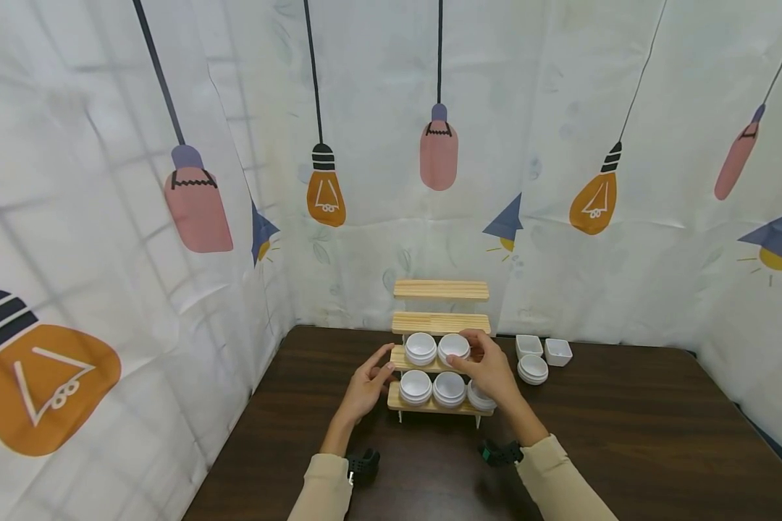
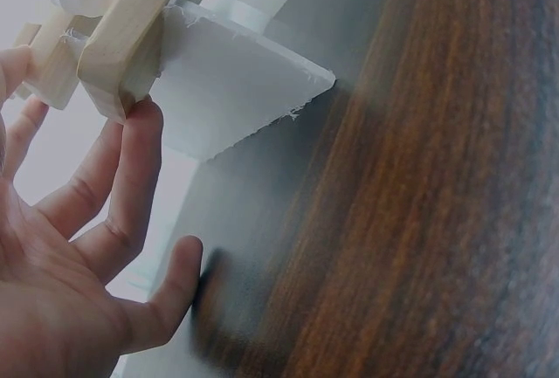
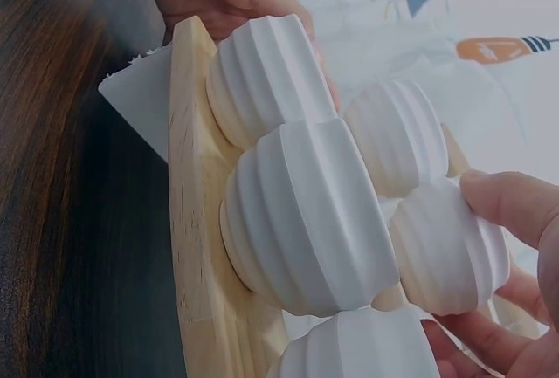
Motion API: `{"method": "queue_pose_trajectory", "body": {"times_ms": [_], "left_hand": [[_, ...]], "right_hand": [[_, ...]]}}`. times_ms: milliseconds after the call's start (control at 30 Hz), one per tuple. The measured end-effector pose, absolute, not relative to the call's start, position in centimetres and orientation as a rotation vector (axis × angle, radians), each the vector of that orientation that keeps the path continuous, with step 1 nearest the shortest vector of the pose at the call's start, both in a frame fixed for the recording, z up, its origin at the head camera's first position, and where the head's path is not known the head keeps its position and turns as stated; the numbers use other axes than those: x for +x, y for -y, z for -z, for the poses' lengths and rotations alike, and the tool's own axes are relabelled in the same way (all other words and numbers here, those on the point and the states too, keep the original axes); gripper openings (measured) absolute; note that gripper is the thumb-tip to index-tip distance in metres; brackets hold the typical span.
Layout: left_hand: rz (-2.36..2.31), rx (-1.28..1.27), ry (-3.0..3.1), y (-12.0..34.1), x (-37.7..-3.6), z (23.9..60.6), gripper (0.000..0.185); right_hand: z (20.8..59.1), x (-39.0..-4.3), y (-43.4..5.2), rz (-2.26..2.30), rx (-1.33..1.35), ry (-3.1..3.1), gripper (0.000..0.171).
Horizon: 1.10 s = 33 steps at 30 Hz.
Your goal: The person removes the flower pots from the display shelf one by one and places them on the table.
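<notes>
A tiered stand has wooden shelves (image 1: 440,323) on pale translucent supports (image 2: 236,81). Its front shelf (image 3: 188,221) bears three small white ribbed bowls (image 1: 450,388), and two more sit on the shelf above. My right hand (image 1: 493,367) pinches the right-hand bowl (image 3: 450,247) on that second shelf, thumb on the near side of the rim and fingers around the far side. At the stand's left end is my left hand (image 1: 363,387), its spread fingers (image 2: 140,168) touching the end of a shelf slat (image 2: 122,55).
Right of the stand, on the dark wooden table (image 1: 625,420), stand two white square bowls (image 1: 558,352) and a round white bowl (image 1: 533,368). A pale curtain (image 1: 378,145) printed with lamps hangs behind the table and along its left side.
</notes>
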<state>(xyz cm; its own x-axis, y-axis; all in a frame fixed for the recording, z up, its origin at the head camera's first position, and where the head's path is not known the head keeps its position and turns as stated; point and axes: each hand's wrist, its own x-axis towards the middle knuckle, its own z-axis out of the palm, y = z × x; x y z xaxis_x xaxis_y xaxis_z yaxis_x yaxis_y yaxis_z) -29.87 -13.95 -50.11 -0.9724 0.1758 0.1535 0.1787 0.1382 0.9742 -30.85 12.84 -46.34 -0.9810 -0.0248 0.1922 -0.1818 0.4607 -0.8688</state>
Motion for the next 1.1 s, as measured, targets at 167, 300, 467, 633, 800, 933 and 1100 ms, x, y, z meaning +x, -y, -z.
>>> {"method": "queue_pose_trajectory", "body": {"times_ms": [167,300,467,633,800,933,1100], "left_hand": [[2.034,-0.363,2.366,13.9,-30.0,50.3,0.048],[2.032,-0.361,2.366,13.9,-30.0,50.3,0.048],[2.029,-0.369,2.364,13.9,-29.9,50.2,0.048],[2.03,-0.379,2.369,14.0,-29.9,50.2,0.048],[2.017,-0.367,2.378,14.0,-29.9,50.2,0.047],[1.999,-0.351,2.385,14.0,-29.9,50.2,0.047],[2.007,-0.34,2.378,13.9,-29.9,50.2,0.047]], "right_hand": [[46.3,-30.7,-12.9,-1.57,0.173,2.518,0.06],[46.1,-30.5,-13.1,-1.581,0.154,2.504,0.061],[45.9,-30.1,-13.3,-1.633,0.143,2.476,0.061],[46.0,-29.8,-13.8,-1.688,0.138,2.428,0.061],[46.2,-29.7,-14.4,-1.702,0.139,2.399,0.061],[46.3,-29.5,-14.8,-1.717,0.13,2.379,0.061],[45.9,-28.8,-15.0,-1.73,0.09,2.381,0.062]]}}
